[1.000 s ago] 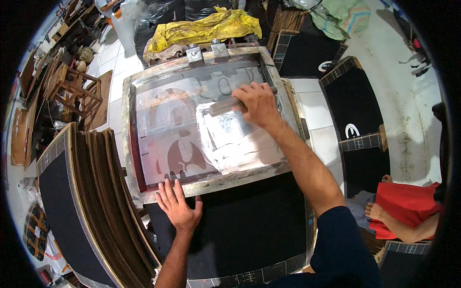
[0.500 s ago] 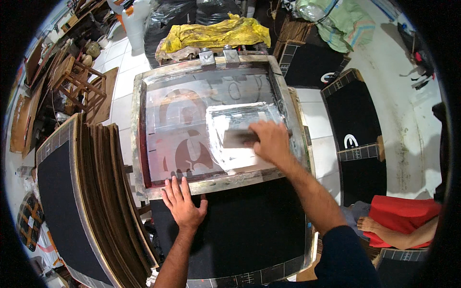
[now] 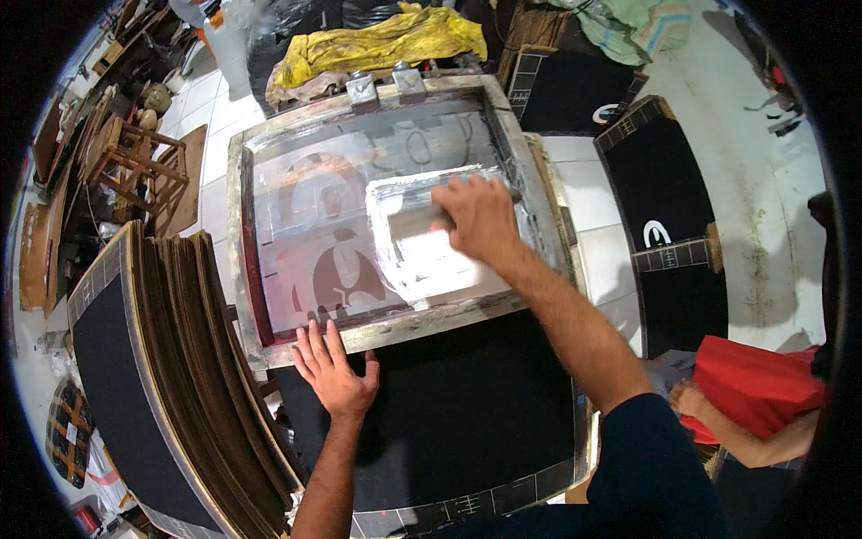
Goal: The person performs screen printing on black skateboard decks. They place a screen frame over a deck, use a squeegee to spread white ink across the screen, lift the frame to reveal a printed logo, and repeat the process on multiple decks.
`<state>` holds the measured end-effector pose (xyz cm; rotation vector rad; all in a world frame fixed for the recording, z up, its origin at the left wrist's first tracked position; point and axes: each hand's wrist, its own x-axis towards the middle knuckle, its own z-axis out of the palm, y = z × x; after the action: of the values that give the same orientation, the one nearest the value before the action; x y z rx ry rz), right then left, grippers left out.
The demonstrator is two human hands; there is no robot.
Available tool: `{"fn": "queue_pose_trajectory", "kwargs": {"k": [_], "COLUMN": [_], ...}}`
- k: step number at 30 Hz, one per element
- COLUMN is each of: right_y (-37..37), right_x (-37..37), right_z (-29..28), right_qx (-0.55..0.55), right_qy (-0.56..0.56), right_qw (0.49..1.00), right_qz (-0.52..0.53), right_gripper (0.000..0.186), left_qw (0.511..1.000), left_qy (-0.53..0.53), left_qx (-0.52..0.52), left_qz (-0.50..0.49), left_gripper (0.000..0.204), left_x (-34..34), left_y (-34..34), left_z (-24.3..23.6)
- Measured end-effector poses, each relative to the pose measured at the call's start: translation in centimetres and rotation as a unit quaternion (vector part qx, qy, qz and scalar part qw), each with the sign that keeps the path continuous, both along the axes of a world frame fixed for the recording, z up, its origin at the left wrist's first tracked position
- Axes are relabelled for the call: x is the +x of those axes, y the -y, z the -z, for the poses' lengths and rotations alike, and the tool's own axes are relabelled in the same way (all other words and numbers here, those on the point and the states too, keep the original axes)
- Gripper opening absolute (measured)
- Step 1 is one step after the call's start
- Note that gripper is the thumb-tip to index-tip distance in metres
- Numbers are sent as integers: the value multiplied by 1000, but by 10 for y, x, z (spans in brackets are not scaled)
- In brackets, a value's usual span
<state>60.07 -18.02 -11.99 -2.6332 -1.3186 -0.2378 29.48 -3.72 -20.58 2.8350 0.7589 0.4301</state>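
Note:
My right hand (image 3: pixel 483 220) is closed around a flat squeegee (image 3: pixel 415 205), which is blurred by motion. It lies across the far part of a patch of white ink (image 3: pixel 431 262) on the mesh of a screen-printing frame (image 3: pixel 241 207). Dark letter and curved shapes (image 3: pixel 337 278) show in the mesh left of the ink. My left hand (image 3: pixel 336 375) is spread open, its fingertips resting on the frame's near-left edge. Beneath the frame a black board (image 3: pixel 467 413) with a ruled border sticks out toward me.
Stacked boards (image 3: pixel 197 359) stand close on the left. Black panels with white prints (image 3: pixel 664 193) lie along the right wall. Behind the frame sits a crumpled yellow cloth (image 3: pixel 386 40). Another person's arm (image 3: pixel 732 422) and red garment (image 3: pixel 754 377) are at the lower right.
My right hand has pushed the squeegee farther from me over the white ink. My left hand stays at the near edge. The whole view has shifted slightly.

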Motion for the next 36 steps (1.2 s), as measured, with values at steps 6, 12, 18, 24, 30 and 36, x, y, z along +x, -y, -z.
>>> {"fn": "queue_pose_trajectory", "kwargs": {"k": [6,12,18,24,30,36], "right_y": [53,66,72,68,47,63], "right_x": [-79,-95,-98,-94,-46,-56], "right_z": [-4,6,9,-4,-31,-27], "right_qx": [-12,18,60,91,32,-8], "right_qy": [-6,11,1,21,-44,-108], "right_qw": [1000,1000,998,995,998,994], "right_qz": [16,13,7,23,-13,-30], "right_gripper": [32,29,24,19,28,38], "left_qw": [1000,1000,992,989,989,987], "left_qy": [4,20,100,76,72,81], "left_qx": [0,23,3,-49,-59,-65], "left_qz": [1,1,73,119,115,122], "left_gripper": [89,82,58,59,61,59], "left_x": [0,-2,5,11,13,13], "left_y": [-1,-2,-28,-48,-47,-50], "left_z": [-2,5,-15,-46,-54,-51]}}
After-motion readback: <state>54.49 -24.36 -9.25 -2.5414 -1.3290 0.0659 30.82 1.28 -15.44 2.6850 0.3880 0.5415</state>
